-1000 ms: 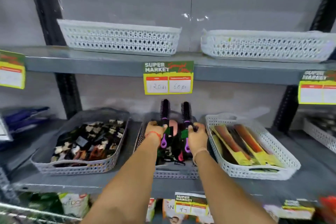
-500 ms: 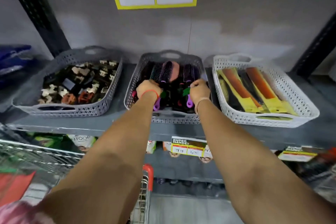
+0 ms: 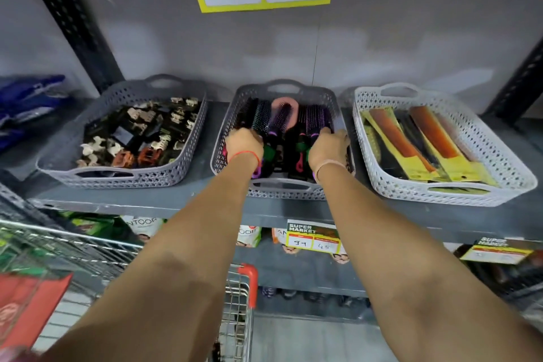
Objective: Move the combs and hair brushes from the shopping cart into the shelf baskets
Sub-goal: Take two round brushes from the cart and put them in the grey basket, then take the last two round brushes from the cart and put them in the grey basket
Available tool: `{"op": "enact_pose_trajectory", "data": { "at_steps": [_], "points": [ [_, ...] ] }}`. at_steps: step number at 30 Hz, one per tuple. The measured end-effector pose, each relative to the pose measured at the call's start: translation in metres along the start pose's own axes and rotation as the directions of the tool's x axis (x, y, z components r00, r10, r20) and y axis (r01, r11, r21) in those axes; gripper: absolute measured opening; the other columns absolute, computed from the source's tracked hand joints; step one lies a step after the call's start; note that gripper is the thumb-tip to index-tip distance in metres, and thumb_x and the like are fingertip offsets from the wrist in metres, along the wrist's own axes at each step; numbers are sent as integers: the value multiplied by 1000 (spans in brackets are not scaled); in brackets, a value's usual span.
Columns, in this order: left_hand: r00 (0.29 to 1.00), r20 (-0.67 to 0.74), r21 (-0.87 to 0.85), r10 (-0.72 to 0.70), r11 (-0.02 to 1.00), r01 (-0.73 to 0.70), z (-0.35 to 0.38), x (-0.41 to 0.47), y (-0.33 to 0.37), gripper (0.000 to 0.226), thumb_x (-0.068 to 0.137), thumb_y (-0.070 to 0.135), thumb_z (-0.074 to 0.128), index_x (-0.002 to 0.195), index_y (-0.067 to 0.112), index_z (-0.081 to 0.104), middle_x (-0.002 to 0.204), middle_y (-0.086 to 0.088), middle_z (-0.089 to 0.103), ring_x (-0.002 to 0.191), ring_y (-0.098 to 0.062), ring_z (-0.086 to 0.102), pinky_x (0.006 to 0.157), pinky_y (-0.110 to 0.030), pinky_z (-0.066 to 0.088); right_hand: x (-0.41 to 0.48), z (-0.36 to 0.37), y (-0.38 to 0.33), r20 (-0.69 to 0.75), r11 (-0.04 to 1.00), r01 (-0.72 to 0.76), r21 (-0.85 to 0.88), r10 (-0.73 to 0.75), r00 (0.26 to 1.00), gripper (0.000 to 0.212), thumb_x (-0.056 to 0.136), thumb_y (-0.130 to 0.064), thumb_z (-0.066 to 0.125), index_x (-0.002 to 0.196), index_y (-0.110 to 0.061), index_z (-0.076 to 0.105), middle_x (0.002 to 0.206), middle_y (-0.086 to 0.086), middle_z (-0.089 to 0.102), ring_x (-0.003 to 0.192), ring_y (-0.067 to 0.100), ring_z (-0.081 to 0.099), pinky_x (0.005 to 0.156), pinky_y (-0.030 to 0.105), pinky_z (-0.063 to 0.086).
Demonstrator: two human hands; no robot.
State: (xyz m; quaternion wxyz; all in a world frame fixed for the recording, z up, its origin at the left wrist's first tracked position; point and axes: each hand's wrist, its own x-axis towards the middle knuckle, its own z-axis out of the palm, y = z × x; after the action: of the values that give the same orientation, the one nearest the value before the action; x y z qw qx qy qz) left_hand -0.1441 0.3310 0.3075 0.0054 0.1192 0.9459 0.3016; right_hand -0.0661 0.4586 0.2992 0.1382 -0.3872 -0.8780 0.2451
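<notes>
On the middle shelf, both hands reach into the grey centre basket (image 3: 282,185), which is packed with round hair brushes (image 3: 282,114) lying bristle-heads to the back and handles to the front. The left hand (image 3: 244,142) is curled over brush handles at the basket's left side, and the right hand (image 3: 327,147) is curled over handles at its right; whether either one is gripping a brush or only pressing it down cannot be told, since the fingers are hidden. Packaged combs (image 3: 423,141) lie flat in the white basket (image 3: 452,197) just beside it on the right, and hair clips (image 3: 138,135) fill the grey basket on the left. The shopping cart (image 3: 238,297) stands below, its contents mostly out of sight. Such brushes are probably light, stiff plastic, with smooth handles that could slip; the narrow neck between handle and bristles looks the surest place to hold, as the bristles would snag on neighbours.
</notes>
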Motion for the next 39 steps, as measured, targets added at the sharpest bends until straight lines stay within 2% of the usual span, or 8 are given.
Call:
{"op": "enact_pose_trajectory", "data": {
  "at_steps": [3,8,14,21,26,31,36,39],
  "points": [
    [991,95,344,100,930,-127,-3,0,1,35,91,18,45,119,6,63,133,-18,53,127,-34,38,108,-37,35,-8,-6,0,2,979,71,-193,-72,997,35,86,0,43,120,3,47,135,27,36,126,39,30,102,40,37],
    [950,-33,320,310,904,-283,-53,-10,-26,48,95,32,40,140,15,43,151,-14,34,140,-33,23,114,-40,25,-34,-15,-26,-61,940,277,-199,-294,954,51,93,-32,42,136,-6,32,153,16,17,140,35,15,112,48,22],
    [884,-440,226,157,972,-60,-130,-46,-134,62,94,39,36,150,22,15,161,-10,11,148,-33,2,120,-44,6,-129,10,-140,-185,643,762,-74,-760,623,58,88,-42,46,134,-8,38,153,14,22,141,32,21,111,46,25],
    [976,-183,357,-114,918,174,-130,-115,-292,67,92,36,39,151,23,8,162,-6,5,149,-27,-4,121,-41,2,-250,127,-192,126,353,926,135,-933,337,58,90,-37,47,137,-6,34,154,15,18,143,29,16,114,44,21],
    [897,57,299,-438,865,403,-84,-162,-386,60,95,40,35,149,20,18,158,-7,22,148,-28,11,117,-41,21,-277,233,-151,554,340,919,201,-813,180,57,93,-36,42,141,-11,25,157,8,5,139,28,23,108,44,30],
    [716,181,315,-674,730,607,-11,-193,-458,60,94,44,37,147,17,26,150,-15,37,139,-34,30,111,-45,35,-272,328,-68,925,456,889,44,-355,137,59,91,-36,48,139,-11,24,154,15,13,128,32,41,95,44,47],
    [517,328,324,-791,608,725,51,-200,-493,55,87,41,54,135,17,43,136,-15,53,123,-34,51,99,-39,44,-259,375,11,910,629,672,-391,151,387,81,74,-47,69,131,-7,27,130,24,49,108,38,56,83,42,52],
    [476,382,304,-793,594,745,82,-209,-501,59,78,34,67,131,18,46,129,-14,54,118,-34,53,99,-40,47,-269,386,40,864,770,507,-387,111,491,70,76,-37,71,121,-12,24,108,16,62,71,26,52,45,23,33]
  ]
}}
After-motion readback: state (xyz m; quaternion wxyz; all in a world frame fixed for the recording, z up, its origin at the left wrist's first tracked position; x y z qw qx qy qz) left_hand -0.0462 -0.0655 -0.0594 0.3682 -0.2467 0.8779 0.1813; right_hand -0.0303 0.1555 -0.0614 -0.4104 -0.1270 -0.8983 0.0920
